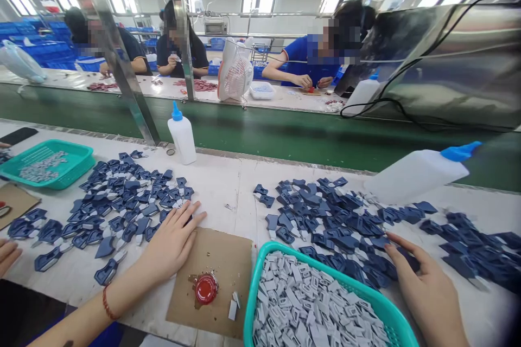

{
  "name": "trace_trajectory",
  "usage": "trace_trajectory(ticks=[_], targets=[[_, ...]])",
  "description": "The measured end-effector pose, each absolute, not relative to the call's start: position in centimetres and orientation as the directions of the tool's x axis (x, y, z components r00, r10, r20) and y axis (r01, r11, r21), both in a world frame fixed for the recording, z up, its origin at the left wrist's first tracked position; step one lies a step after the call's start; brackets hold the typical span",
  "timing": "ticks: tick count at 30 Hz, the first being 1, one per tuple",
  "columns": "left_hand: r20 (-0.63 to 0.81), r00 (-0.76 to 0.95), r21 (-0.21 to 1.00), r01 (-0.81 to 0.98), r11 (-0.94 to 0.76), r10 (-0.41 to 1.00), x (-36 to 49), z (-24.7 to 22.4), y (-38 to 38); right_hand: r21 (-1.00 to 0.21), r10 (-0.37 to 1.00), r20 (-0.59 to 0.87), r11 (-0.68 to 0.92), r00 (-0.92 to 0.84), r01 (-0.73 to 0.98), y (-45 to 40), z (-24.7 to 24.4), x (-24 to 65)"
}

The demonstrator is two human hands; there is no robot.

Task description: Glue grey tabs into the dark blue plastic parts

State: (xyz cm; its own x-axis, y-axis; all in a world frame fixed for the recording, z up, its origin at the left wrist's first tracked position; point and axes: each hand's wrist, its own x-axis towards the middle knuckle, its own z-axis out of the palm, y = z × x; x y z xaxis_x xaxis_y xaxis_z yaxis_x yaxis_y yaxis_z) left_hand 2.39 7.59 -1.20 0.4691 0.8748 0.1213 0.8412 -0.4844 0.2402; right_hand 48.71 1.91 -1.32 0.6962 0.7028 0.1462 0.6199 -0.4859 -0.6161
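Note:
My left hand (pixel 173 241) lies palm down, fingers stretched out, at the edge of a heap of dark blue plastic parts with pale tips (pixel 118 200). A bit of one blue part shows beneath its fingers. At the right, my right hand (pixel 427 287) has thumb and forefinger closed around a dark blue part (pixel 407 258) at the edge of a second heap (pixel 325 217); its other fingers are hidden. Between my hands are a brown cardboard sheet (pixel 228 249) bearing a red cap (pixel 205 288) with wet liquid, and a green basket (pixel 260 282) of small grey plastic pieces (pixel 309 303).
A white bottle with a blue nozzle (pixel 183 138) stands behind the left heap; a larger one (pixel 419 173) leans at the right. Another green basket (pixel 77 171) sits far left, near another person's hand (pixel 7 255). A metal post (pixel 122 65) rises ahead. Several people work across the green belt (pixel 244 130).

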Motion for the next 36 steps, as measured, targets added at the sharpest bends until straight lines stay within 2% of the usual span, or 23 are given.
trace_trajectory(ticks=[4, 10, 14, 19, 24, 27, 32, 36], targets=[[0.126, 0.457, 0.194, 0.859, -0.473, 0.881, 0.9, -1.9, 7.5, -0.597, 0.708, 0.136, -0.499, 0.693, 0.628, 1.9, -1.5, 48.9], [0.087, 0.459, 0.166, 0.869, -0.467, 0.884, 0.3, -1.3, 7.1, -0.566, 0.751, 0.219, -0.422, 0.623, 0.708, 1.9, -2.1, 49.3], [0.123, 0.491, 0.198, 0.84, -0.506, 0.863, 2.7, 0.6, 8.6, -0.535, 0.791, 0.276, -0.344, 0.545, 0.771, 2.1, -2.5, 49.3], [0.052, 0.728, 0.292, 0.644, -0.707, 0.684, 10.2, 3.0, 13.1, -0.478, 0.851, 0.321, -0.233, 0.415, 0.847, 2.3, -3.2, 49.2], [0.061, 0.938, 0.258, 0.316, -0.913, 0.341, 17.7, 2.2, 17.2, -0.413, 0.904, 0.314, -0.146, 0.29, 0.899, 2.2, -3.5, 48.8], [0.096, 0.98, 0.251, 0.145, -0.957, 0.174, 19.9, 1.1, 18.2, -0.374, 0.917, 0.307, -0.13, 0.255, 0.918, 2.3, -3.5, 48.5], [0.162, 0.973, 0.274, 0.117, -0.955, 0.166, 20.7, 0.3, 18.2, -0.326, 0.936, 0.294, -0.094, 0.195, 0.941, 2.4, -3.3, 48.4], [0.166, 0.965, 0.275, 0.152, -0.949, 0.203, 20.3, 0.3, 18.3, -0.256, 0.965, 0.263, 0.054, 0.015, 0.965, 2.3, -2.8, 48.1]])
